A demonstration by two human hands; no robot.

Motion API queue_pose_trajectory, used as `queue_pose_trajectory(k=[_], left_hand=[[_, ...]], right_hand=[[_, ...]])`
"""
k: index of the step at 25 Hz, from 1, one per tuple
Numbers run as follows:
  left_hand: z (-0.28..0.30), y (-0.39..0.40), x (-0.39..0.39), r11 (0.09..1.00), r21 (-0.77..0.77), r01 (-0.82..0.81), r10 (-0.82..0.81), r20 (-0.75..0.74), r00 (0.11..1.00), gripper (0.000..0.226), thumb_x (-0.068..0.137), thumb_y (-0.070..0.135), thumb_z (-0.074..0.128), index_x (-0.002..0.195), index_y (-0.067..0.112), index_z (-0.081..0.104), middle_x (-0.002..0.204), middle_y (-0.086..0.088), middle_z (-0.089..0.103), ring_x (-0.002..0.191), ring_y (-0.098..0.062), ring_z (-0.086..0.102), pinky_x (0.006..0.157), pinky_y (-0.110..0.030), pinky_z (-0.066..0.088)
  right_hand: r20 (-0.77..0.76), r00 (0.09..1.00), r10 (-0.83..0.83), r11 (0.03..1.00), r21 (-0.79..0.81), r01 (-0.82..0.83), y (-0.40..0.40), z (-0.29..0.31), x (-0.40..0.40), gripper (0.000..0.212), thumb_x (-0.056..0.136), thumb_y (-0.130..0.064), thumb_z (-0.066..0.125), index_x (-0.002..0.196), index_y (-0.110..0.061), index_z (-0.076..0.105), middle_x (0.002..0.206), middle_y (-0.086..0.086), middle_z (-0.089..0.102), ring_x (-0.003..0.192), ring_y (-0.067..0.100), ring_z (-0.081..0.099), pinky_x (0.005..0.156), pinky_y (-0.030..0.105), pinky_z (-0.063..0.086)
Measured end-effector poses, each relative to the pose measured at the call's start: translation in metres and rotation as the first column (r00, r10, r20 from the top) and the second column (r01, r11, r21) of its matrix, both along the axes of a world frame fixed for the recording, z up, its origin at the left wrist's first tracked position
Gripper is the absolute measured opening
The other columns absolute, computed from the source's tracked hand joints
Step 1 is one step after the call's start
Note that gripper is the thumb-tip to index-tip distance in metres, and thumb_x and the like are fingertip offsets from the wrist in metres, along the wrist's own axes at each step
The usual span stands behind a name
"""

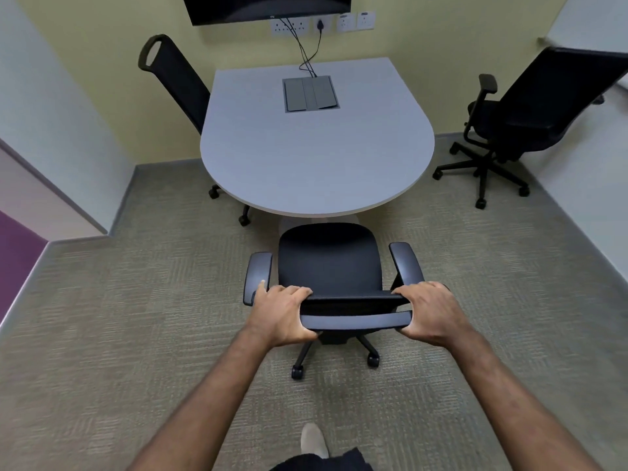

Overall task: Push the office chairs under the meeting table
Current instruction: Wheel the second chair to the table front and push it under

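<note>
Both hands, left hand (283, 312) and right hand (430, 311), gripping chair backrest (355, 309), seat apparently short of table (316, 158)

Bare forearms, no sleeves; pale shoe (314, 439); dark garment (323, 462) at bottom edge.

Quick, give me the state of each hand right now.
Left hand: gripping the left end of the near office chair's backrest top.
Right hand: gripping the right end of the same backrest top.
</note>
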State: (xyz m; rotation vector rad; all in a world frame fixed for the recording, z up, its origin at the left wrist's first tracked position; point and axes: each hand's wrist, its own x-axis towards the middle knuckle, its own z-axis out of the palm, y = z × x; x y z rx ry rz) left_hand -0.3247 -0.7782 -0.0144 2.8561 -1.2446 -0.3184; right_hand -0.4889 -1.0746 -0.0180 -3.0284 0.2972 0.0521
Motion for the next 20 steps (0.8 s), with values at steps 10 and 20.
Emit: queue_pose_trajectory(k=[10,20], left_hand=[[0.002,0.001,-0.039,1.0,0.013,-0.005,0.004,0.057,0.998,0.091,0.06,0.089,0.046,0.132,0.034,0.053,0.121,0.007,0.069,0.107,-0.024,0.063,0.094,-0.047,0.042],[0.001,-0.012,-0.079,1.0,0.022,-0.006,0.005,0.066,0.998,0.091,0.059,0.088,0.045,0.131,0.033,0.054,0.12,0.008,0.069,0.107,-0.022,0.064,0.094,-0.046,0.043]], right_hand=[[0.025,1.0,0.019,1.0,0.018,-0.02,-0.005,-0.002,-0.034,0.059,0.065,-0.07,0.063,0.112,-0.037,0.073,0.096,-0.015,0.074,0.092,0.014,0.069,0.094,0.036,0.049],[0.053,0.998,0.035,0.999,-0.004,-0.034,-0.02,-0.004,-0.075,0.06,0.064,-0.072,0.063,0.11,-0.035,0.075,0.093,-0.014,0.075,0.089,0.014,0.069,0.091,0.037,0.051]])
